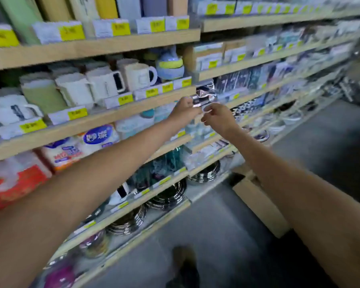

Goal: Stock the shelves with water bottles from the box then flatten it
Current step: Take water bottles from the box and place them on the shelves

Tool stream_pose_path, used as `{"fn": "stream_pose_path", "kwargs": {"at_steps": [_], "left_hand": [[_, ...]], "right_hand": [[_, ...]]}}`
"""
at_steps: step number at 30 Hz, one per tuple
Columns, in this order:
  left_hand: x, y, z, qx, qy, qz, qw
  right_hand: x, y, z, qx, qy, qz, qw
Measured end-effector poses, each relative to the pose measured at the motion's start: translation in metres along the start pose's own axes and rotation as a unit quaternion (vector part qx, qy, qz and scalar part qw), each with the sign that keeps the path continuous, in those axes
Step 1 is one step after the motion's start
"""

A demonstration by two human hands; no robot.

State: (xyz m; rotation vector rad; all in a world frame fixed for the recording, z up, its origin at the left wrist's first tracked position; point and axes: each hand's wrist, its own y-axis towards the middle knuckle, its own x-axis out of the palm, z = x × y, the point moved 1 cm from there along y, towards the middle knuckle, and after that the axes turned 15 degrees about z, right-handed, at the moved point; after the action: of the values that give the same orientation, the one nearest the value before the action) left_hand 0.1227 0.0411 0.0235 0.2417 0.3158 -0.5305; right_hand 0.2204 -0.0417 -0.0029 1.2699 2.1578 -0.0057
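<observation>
Far left: the wooden shelves (pixel 96 46) carry tall boxes on top, mugs (pixel 104 84) below them, tissue packs (pixel 81 146) lower down, all blurry. Yellow price tags (pixel 125 98) line the shelf edges.

Centre: the left hand (pixel 184 110) is stretched out to the shelf edge, fingers pinched on a shiny plastic-wrapped item (pixel 204 94). It looks like a wrapped bottle (too blurred to be sure), held up at the front of the middle shelf, not yet set down. The right hand (pixel 218 117) sits just beside it, fingers curled at the wrapper's lower edge; whether this grip is really closed on the film I cannot tell.

Handling judgement: the film looks slick and crinkly, so a pinch on the wrap alone could slip. Better to take hold around the stiff body underneath, one hand under the base. Probably light if empty, and rigid.

Right: the cardboard box (pixel 258 202) stands on the floor (pixel 216 235) beside the bottom shelf, partly hidden by the right forearm, flaps open, not flattened. Contents not visible. Farther right the shelves blur out.
</observation>
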Motion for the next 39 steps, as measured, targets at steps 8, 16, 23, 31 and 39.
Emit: {"fn": "stream_pose_path", "kwargs": {"at_steps": [8,16,23,31,39], "left_hand": [[0.212,0.1,-0.006,0.039,0.095,-0.186,0.977],[0.392,0.142,-0.017,0.033,0.145,-0.318,0.936],[0.541,0.149,-0.024,0.015,0.175,-0.384,0.906],[0.706,0.175,-0.036,-0.049,0.2,-0.413,0.887],[0.838,0.201,-0.056,-0.121,0.213,-0.452,0.858]], "right_hand": [[-0.072,0.103,0.171,0.152,-0.071,0.014,0.986],[-0.152,0.158,0.301,0.267,-0.136,0.098,0.949],[-0.209,0.191,0.413,0.37,-0.106,0.136,0.913],[-0.257,0.266,0.551,0.431,-0.085,0.1,0.893],[-0.289,0.338,0.684,0.506,-0.055,0.077,0.857]]}}
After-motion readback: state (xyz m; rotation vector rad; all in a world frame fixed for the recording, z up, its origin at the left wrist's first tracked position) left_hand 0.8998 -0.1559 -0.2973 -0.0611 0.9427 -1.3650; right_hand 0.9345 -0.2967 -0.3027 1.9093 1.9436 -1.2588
